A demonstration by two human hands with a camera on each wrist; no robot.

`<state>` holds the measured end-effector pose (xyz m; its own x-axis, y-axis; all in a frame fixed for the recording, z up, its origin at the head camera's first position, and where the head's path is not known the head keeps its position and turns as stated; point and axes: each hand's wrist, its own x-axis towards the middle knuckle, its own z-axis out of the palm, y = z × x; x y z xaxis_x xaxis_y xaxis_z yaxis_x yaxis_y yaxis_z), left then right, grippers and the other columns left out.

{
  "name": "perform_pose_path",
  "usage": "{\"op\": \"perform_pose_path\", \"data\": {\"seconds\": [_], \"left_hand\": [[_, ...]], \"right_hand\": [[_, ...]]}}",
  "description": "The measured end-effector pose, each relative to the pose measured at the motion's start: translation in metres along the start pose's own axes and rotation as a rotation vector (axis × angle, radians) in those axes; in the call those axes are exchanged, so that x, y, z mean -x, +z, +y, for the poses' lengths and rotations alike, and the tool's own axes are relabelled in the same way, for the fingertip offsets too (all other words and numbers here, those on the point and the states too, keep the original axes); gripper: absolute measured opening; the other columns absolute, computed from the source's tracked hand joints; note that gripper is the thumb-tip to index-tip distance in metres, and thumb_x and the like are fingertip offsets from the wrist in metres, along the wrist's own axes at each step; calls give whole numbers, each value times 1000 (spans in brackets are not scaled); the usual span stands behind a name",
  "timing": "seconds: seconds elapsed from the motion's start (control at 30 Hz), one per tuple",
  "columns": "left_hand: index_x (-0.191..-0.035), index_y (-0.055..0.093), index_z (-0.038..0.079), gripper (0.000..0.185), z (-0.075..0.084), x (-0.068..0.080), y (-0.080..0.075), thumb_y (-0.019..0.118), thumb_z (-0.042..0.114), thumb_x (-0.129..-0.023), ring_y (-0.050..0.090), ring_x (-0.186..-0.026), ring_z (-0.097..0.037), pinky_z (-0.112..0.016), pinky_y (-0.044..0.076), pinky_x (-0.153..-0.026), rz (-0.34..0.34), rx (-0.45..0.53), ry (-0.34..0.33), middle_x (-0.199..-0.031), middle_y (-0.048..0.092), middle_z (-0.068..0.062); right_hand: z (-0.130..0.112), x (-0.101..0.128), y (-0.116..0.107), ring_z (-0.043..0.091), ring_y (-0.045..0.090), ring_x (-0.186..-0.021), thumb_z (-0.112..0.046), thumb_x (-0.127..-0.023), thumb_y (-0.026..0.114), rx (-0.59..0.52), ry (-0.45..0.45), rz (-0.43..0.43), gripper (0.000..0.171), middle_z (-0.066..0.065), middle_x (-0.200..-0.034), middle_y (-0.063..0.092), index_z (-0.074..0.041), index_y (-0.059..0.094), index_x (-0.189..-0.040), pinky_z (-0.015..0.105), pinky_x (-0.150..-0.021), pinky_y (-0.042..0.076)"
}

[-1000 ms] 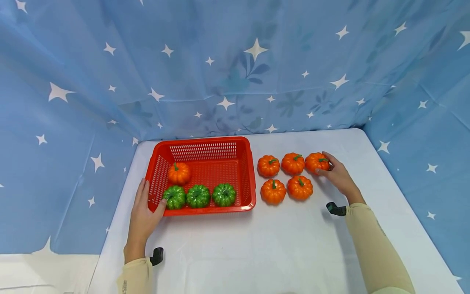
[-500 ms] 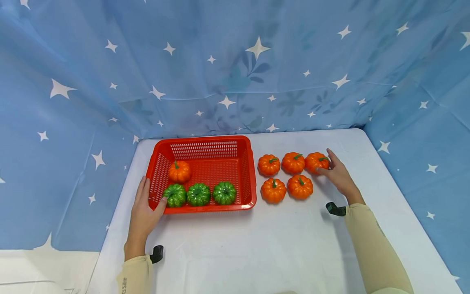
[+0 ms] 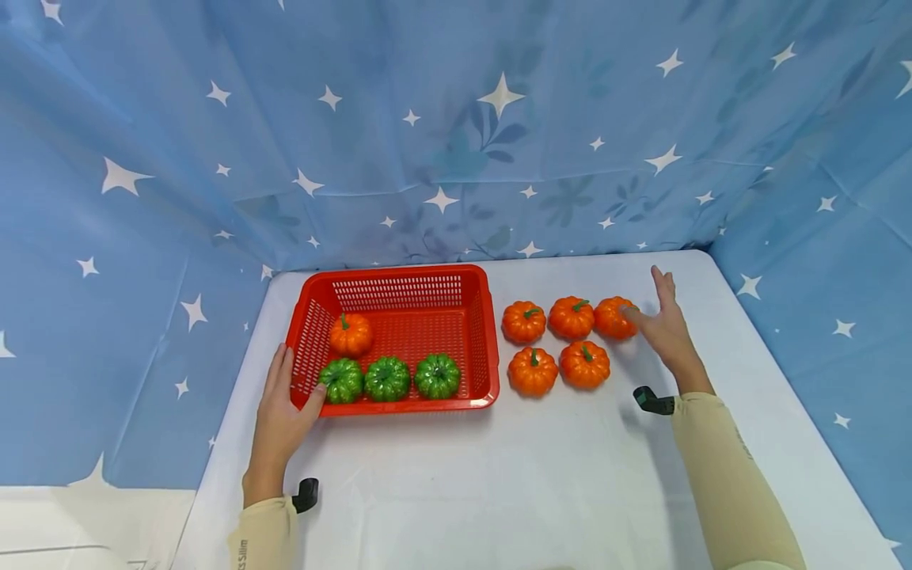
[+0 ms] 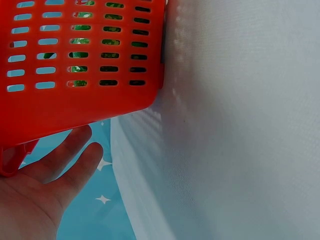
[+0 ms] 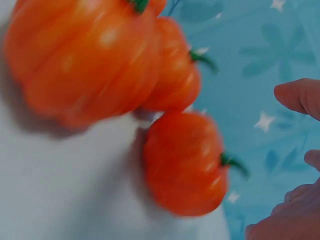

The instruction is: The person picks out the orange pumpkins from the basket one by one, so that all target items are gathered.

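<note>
In the head view my left hand [image 3: 280, 419] rests at the near left corner of a red plastic basket [image 3: 486, 348]. Its fingers [image 4: 75, 165] reach straight along the outside of the basket, and its thumb lies at the front rim. Inside the basket sit an orange pumpkin [image 3: 351, 336] and three green pumpkins [image 3: 387, 378] in a front row. My right hand [image 3: 670, 332] is spread beside the rightmost orange pumpkin [image 3: 614, 318] of the back row. Its thumb overlaps that pumpkin in the head view; the right wrist view shows the hand apart from the pumpkins.
Other orange pumpkins stand right of the basket: two more in the back row [image 3: 571, 319] and two in front [image 3: 585, 366]. A white cloth covers the table [image 3: 463, 491]. Blue star-patterned curtain [image 3: 442, 142] hangs behind it and at both sides.
My right hand has lifted away from the rightmost orange pumpkin, its fingers spreading up and to the right. The left hand and the basket stay in place.
</note>
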<state>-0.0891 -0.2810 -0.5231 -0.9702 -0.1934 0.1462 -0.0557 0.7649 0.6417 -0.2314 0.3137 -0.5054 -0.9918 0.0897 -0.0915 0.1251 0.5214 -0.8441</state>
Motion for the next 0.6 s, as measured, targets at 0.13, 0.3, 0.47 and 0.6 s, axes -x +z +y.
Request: {"op": "perform_pose_path", "data": {"seconds": [0.13,0.3,0.47,0.6], "left_hand": [[-158,18,20,82,-2,0,0,64,31,-91,22,-146,-33,-67,32,-105,6,2,5,-164,10,4],[-158,17,19,81,-2,-1,-1,61,35,-92,20,-147,-33,-68,30,-105,-10,3,16,-164,8,4],[-158,14,22,82,-1,1,0,61,37,-93,20,-147,-33,-69,31,-104,-25,4,7,-164,6,7],[-158,16,20,82,0,2,-1,63,35,-92,21,-146,-33,-68,32,-103,-14,5,23,-164,8,5]], "right_hand": [[-20,0,2,24,-18,-148,-45,-93,59,-4,-51,-3,88,-12,-159,-22,-45,-4,-154,72,-109,0],[-41,-1,11,26,-7,-150,-46,-93,59,-48,-82,-3,87,-13,-161,-14,-44,-3,-154,65,-114,8],[-60,-2,26,21,2,-151,-44,-94,59,-104,-136,-38,84,-12,-163,0,-39,2,-156,52,-119,12],[-72,-4,41,18,6,-150,-39,-95,60,-130,-188,-97,83,-11,-163,3,-35,5,-157,47,-120,13]]}}
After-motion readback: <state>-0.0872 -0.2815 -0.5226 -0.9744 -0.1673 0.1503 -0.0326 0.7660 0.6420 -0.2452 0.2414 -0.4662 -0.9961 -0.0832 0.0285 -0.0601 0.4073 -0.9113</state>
